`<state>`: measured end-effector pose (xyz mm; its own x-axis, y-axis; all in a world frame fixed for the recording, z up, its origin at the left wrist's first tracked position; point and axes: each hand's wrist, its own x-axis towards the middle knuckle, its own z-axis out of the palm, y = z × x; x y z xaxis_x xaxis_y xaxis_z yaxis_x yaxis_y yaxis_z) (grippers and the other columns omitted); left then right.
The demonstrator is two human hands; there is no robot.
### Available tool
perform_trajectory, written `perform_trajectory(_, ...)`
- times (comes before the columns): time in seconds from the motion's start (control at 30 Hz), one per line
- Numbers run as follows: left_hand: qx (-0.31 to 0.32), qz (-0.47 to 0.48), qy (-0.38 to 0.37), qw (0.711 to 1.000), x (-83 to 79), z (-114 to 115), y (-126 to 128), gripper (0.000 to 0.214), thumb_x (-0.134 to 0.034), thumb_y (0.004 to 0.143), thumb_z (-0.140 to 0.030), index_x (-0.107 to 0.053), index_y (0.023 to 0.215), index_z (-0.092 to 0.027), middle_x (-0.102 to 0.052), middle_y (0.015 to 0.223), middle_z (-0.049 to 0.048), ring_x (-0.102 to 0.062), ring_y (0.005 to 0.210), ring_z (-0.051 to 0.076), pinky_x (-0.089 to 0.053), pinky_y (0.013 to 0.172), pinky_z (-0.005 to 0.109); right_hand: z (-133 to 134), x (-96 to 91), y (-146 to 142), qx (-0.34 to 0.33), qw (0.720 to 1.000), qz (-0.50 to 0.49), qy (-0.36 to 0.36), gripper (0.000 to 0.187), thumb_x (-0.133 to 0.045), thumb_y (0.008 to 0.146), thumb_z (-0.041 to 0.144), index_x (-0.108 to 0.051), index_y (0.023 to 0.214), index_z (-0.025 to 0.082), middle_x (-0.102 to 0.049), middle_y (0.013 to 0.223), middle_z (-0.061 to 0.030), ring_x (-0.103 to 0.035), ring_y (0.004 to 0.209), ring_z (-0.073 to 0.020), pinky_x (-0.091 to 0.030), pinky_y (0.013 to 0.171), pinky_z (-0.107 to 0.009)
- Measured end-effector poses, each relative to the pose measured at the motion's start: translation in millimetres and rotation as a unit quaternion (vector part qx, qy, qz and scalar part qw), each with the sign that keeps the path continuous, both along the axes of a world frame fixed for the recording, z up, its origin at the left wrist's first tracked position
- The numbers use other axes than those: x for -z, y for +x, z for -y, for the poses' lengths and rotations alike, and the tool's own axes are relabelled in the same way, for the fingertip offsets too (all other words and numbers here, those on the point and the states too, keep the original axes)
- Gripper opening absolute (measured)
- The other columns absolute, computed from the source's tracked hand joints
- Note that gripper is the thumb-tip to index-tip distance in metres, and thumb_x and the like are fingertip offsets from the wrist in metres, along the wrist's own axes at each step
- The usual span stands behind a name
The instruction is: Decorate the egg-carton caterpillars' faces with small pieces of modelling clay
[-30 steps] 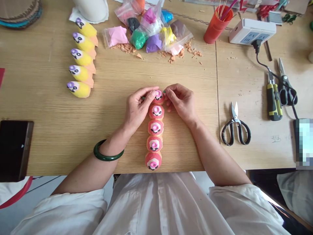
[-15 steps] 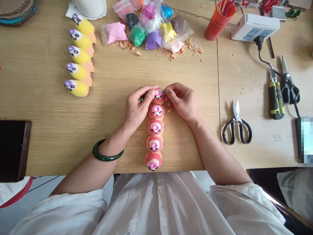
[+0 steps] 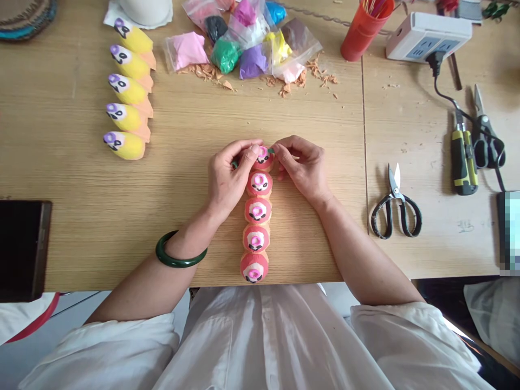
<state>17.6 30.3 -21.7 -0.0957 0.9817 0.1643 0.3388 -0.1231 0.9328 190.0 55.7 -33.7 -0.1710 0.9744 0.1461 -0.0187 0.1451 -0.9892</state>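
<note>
While pinching the topmost pink clay figure (image 3: 263,158) from both sides: left hand (image 3: 227,176) and right hand (image 3: 303,168) close together, fingertips on it (a dark green bangle (image 3: 181,251) around the left wrist). Just nearer, four more pink figures (image 3: 257,227) in a straight line on the wooden table (image 3: 60,135), touching end to end. Farther off, five yellow figures (image 3: 125,89) in a column, bags of coloured clay (image 3: 244,49) beyond, black-handled scissors (image 3: 394,206) to the right.

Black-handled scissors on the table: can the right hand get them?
Probably yes: the black-handled scissors lie beside the right hand with nothing standing between, though its fingers would first leave the round pink clay piece.
</note>
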Motion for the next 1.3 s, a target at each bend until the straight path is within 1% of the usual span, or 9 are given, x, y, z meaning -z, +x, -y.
perform_trajectory(0.33,-0.008,-0.022,-0.015,1.000,-2.7,0,1,0.030,-0.064,0.101,-0.048,-0.081,0.106,-0.023,-0.082,0.102,0.0028,-0.075,0.096,0.019,-0.059,0.090,0.029,-3,5.5,0,0.007,1.000,0.009,-0.027,0.049,-0.069,0.093,0.071,-0.063,0.085,0.023,-0.063,0.071,0.0028,-0.056,0.054,-0.0089,-0.053,0.046,-0.022)
perform_trajectory(0.5,-0.008,-0.006,-0.017,1.000,-2.5,0,3,0.031,-0.068,0.099,-0.053,-0.080,0.103,-0.024,-0.080,0.098,0.0017,-0.073,0.091,0.018,-0.059,0.088,0.029,1,4.0,-2,0.006,0.999,0.039,0.000,0.044,-0.069,0.096,0.064,-0.065,0.085,0.021,-0.067,0.078,-0.0002,-0.061,0.064,-0.0106,-0.055,0.053,-0.023)
perform_trajectory(0.57,-0.017,-0.002,-0.010,1.000,-2.1,0,4,0.031,-0.071,0.097,-0.053,-0.080,0.101,-0.023,-0.075,0.086,0.0004,-0.070,0.084,0.017,-0.057,0.083,0.029,3,3.3,-3,0.019,0.998,0.057,0.015,0.042,-0.069,0.098,0.061,-0.065,0.086,0.021,-0.068,0.083,-0.0021,-0.065,0.073,-0.0129,-0.059,0.059,-0.025)
perform_trajectory(0.67,-0.034,-0.008,-0.006,0.999,-0.8,0,8,0.025,-0.075,0.093,-0.047,-0.080,0.098,-0.023,-0.056,0.066,-0.0034,-0.057,0.067,0.014,-0.050,0.070,0.029,5,3.9,-4,0.027,0.997,0.077,0.020,0.040,-0.067,0.100,0.059,-0.066,0.088,0.021,-0.070,0.088,-0.0038,-0.068,0.082,-0.0159,-0.062,0.066,-0.028)
perform_trajectory(0.73,-0.041,-0.014,-0.005,0.999,0.2,-1,10,0.019,-0.078,0.090,-0.042,-0.079,0.096,-0.024,-0.043,0.062,-0.0054,-0.048,0.060,0.013,-0.045,0.065,0.029,5,4.9,-4,0.024,0.997,0.078,0.011,0.039,-0.066,0.100,0.059,-0.066,0.089,0.022,-0.070,0.087,-0.0038,-0.069,0.081,-0.0165,-0.063,0.065,-0.029)
perform_trajectory(0.8,-0.047,-0.018,-0.004,0.999,1.0,-1,12,0.015,-0.078,0.089,-0.039,-0.077,0.094,-0.025,-0.038,0.061,-0.0062,-0.045,0.059,0.013,-0.043,0.064,0.029,4,5.3,-5,0.015,0.997,0.076,-0.003,0.039,-0.065,0.100,0.060,-0.067,0.090,0.023,-0.070,0.083,-0.0028,-0.067,0.075,-0.0158,-0.063,0.063,-0.028)
perform_trajectory(0.97,-0.079,-0.029,-0.002,0.996,1.1,-1,16,0.010,-0.075,0.086,-0.031,-0.069,0.087,-0.025,-0.041,0.062,-0.0058,-0.045,0.062,0.014,-0.043,0.065,0.030,5,2.2,-4,-0.002,0.996,0.089,-0.006,0.042,-0.064,0.100,0.064,-0.071,0.093,0.023,-0.074,0.087,-0.0036,-0.068,0.078,-0.0169,-0.064,0.067,-0.030)
perform_trajectory(1.13,-0.082,-0.022,0.010,0.996,2.9,-2,16,0.006,-0.072,0.083,-0.025,-0.066,0.083,-0.024,-0.043,0.064,-0.0057,-0.045,0.062,0.013,-0.046,0.067,0.029,5,1.3,-3,-0.013,0.995,0.097,0.028,0.036,-0.059,0.104,0.054,-0.076,0.100,0.022,-0.077,0.098,-0.0055,-0.072,0.089,-0.0177,-0.063,0.072,-0.029)
perform_trajectory(1.3,-0.068,-0.016,0.017,0.997,3.8,-3,13,0.007,-0.071,0.084,-0.022,-0.066,0.080,-0.023,-0.041,0.063,-0.0059,-0.043,0.061,0.012,-0.045,0.066,0.028,6,3.8,-5,-0.007,0.996,0.086,0.007,0.031,-0.060,0.105,0.051,-0.074,0.108,0.023,-0.074,0.092,-0.0037,-0.070,0.081,-0.0168,-0.065,0.072,-0.031)
